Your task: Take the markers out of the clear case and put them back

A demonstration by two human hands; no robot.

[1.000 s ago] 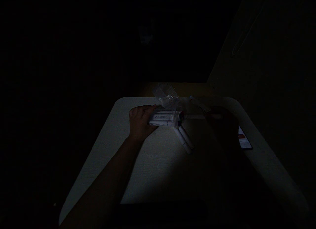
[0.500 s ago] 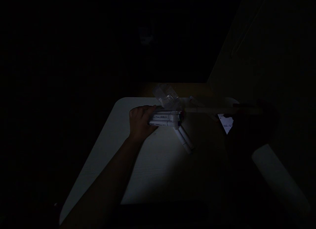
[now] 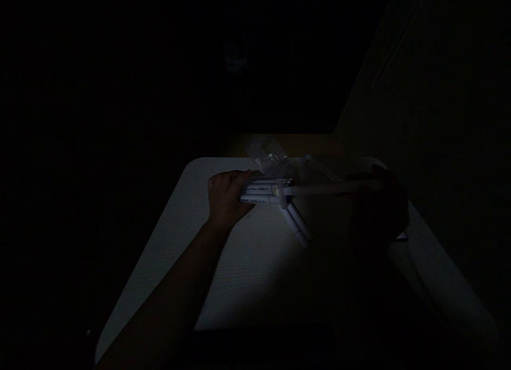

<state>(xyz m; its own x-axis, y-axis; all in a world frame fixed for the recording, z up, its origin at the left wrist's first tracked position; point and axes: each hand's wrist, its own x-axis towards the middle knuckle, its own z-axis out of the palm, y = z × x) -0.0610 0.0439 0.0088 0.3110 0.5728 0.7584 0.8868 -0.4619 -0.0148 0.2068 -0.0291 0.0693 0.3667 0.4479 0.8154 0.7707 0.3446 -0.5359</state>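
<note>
My left hand is closed around the near end of a clear plastic case that lies on its side, with several white markers inside. The case's clear lid stands open at the back. My right hand, very dark, grips one white marker by its right end. That marker lies level, and its left tip is at the mouth of the case. Two loose markers rest on the table just below the mouth.
Another loose marker lies towards the back of the white table. A lit phone shows partly beside my right hand. Deep shadow covers the table's right side, and a wall rises at the right.
My right hand has moved left with the marker, bringing its tip into the case's mouth. My right hand now covers most of the phone. My left hand and the case stay nearly still.
</note>
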